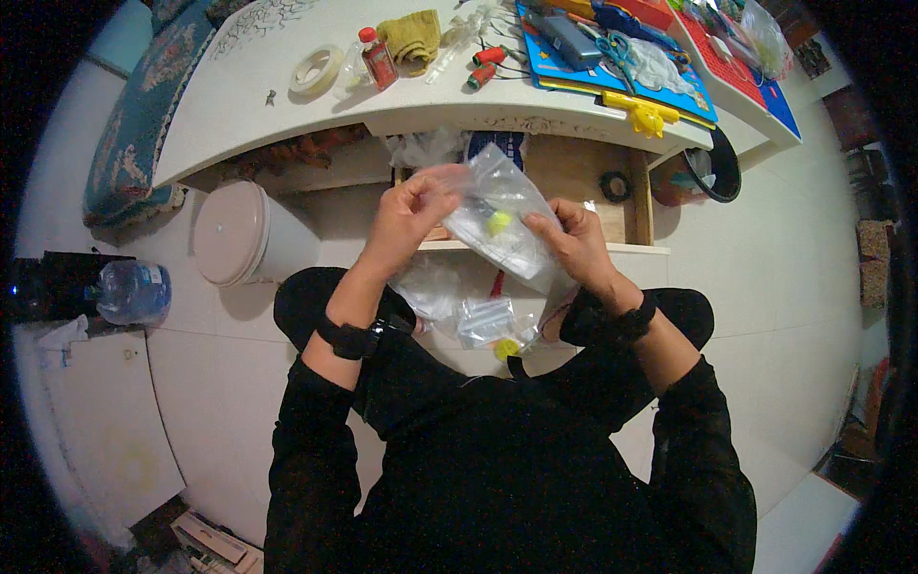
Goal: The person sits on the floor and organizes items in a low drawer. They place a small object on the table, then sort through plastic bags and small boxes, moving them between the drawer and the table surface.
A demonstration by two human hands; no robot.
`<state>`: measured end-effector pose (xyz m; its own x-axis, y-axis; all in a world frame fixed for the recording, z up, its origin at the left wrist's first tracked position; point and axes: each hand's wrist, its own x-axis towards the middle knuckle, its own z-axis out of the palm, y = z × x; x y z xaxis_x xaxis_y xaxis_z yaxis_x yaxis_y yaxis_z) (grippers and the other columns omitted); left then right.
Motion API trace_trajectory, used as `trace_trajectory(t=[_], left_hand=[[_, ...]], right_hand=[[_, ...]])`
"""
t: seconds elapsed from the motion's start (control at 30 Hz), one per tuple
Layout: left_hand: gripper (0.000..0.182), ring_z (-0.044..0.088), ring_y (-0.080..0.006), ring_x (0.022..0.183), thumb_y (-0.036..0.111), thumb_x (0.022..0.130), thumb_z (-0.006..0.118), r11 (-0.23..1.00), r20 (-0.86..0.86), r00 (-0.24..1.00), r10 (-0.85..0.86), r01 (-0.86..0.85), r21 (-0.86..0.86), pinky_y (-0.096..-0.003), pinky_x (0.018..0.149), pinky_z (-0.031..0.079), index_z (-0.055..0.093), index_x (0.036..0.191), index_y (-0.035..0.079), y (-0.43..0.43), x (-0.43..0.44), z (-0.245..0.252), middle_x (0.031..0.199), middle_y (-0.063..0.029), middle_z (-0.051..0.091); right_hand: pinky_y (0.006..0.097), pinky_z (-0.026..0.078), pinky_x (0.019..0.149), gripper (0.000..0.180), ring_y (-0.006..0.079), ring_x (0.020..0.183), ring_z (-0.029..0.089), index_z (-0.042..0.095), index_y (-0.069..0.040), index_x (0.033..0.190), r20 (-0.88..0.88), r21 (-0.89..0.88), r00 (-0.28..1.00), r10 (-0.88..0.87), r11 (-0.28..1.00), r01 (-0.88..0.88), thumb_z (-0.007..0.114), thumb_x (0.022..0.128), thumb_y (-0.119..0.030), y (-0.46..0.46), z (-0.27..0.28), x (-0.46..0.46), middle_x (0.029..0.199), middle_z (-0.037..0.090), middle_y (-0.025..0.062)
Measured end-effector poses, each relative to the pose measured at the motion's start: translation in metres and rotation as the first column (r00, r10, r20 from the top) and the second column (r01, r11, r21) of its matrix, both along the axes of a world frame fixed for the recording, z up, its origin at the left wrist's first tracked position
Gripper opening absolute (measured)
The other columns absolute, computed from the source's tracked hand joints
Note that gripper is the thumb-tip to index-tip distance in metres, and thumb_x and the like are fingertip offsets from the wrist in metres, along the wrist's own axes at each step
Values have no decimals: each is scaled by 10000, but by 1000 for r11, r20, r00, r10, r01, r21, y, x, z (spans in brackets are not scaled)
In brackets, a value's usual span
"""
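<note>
Both hands hold a clear plastic bag above an open wooden drawer. My left hand pinches the bag near its upper left side, its fingers slightly blurred. My right hand grips the right edge, the thumb lying on the plastic. A small yellow-green object shows at the bag; whether it lies inside cannot be told. Below, between the feet, are small clear zip bags, a crumpled clear bag and a round yellow object. In the drawer lies a black ring-shaped roll.
The white table bears a tape roll, a red-capped bottle, a folded cloth, red-green cylinders and scissors. A lidded bucket stands left of the drawer, a bin right.
</note>
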<state>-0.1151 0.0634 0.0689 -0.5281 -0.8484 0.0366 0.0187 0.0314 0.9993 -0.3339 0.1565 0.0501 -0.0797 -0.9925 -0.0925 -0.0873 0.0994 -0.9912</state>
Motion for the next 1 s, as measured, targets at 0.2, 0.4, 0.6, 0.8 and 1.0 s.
trace_trajectory(t=[0.2,0.4,0.6,0.8,1.0], left_hand=[[158,544,-99,811,110,805,615,971,-35,999,11,-19,-240,-229,747,427,638,931,17,-8,11,20,916,-35,613],[219,539,-143,705,88,745,645,935,349,886,-306,348,-64,-258,648,445,634,952,20,3,15,41,847,-39,605],[309,587,-180,786,72,712,652,873,559,811,-170,387,-296,-289,749,455,624,1020,59,17,-7,29,900,-107,640],[260,602,-148,789,90,721,673,913,530,820,-213,360,-190,-276,723,476,640,971,28,14,-5,25,876,-65,651],[220,618,-115,757,93,822,620,968,56,990,-126,110,226,-209,649,486,599,1023,6,-6,20,31,837,-69,639]], right_hand=[[188,383,543,206,25,631,468,626,1,836,-15,-2,1000,9,1000,-9,596,864,-201,8,5,-1,719,576,-44],[194,365,507,264,24,605,444,621,6,799,-106,-24,993,60,998,-63,561,891,-234,7,-5,2,676,540,-63],[201,363,499,338,22,605,428,622,17,800,-218,58,967,130,991,-120,515,916,-282,2,-9,8,666,525,-68],[226,358,474,379,30,569,420,610,22,759,-167,-21,984,58,998,-62,506,914,-308,5,-15,6,619,510,-51],[237,408,511,342,69,609,510,638,-32,905,115,262,992,-59,965,27,506,902,-348,1,-24,-27,726,598,-2]])
